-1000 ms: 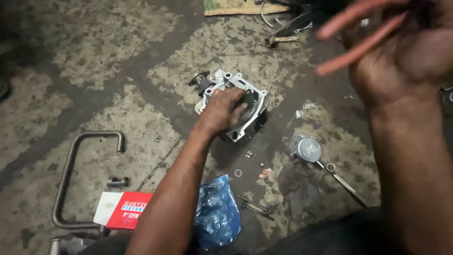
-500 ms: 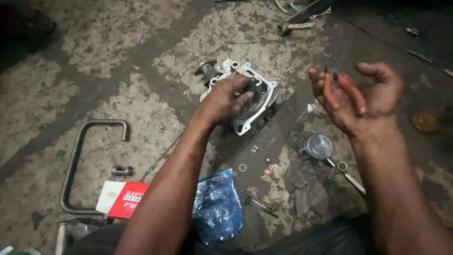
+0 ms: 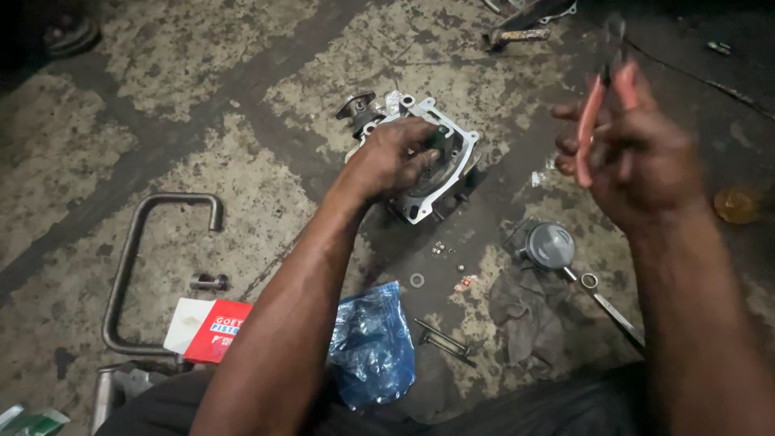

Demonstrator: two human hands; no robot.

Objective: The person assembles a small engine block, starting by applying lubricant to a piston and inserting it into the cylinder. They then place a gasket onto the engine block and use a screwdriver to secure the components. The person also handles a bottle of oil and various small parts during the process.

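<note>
My left hand (image 3: 393, 157) rests on a grey metal engine cylinder block (image 3: 436, 173) that lies on the stained concrete floor, fingers curled over its open bore. My right hand (image 3: 638, 153) is raised above the floor at the right and grips red-handled pliers (image 3: 597, 113), handles up, jaws pointing away; the hand is blurred. Below the right hand a piston with its connecting rod (image 3: 553, 246) lies beside a grey rag (image 3: 525, 315).
A blue plastic bag (image 3: 371, 343) and a red-and-white small box (image 3: 208, 329) lie near my knees. A bent metal tube (image 3: 133, 258) is at the left. Small washers and bolts (image 3: 440, 335) are scattered between block and bag. A round brass-coloured lid (image 3: 736, 204) sits at far right.
The right hand has come down from close to the camera, then turned and closed around the red-handled pliers. The left hand has stayed on the cylinder block.
</note>
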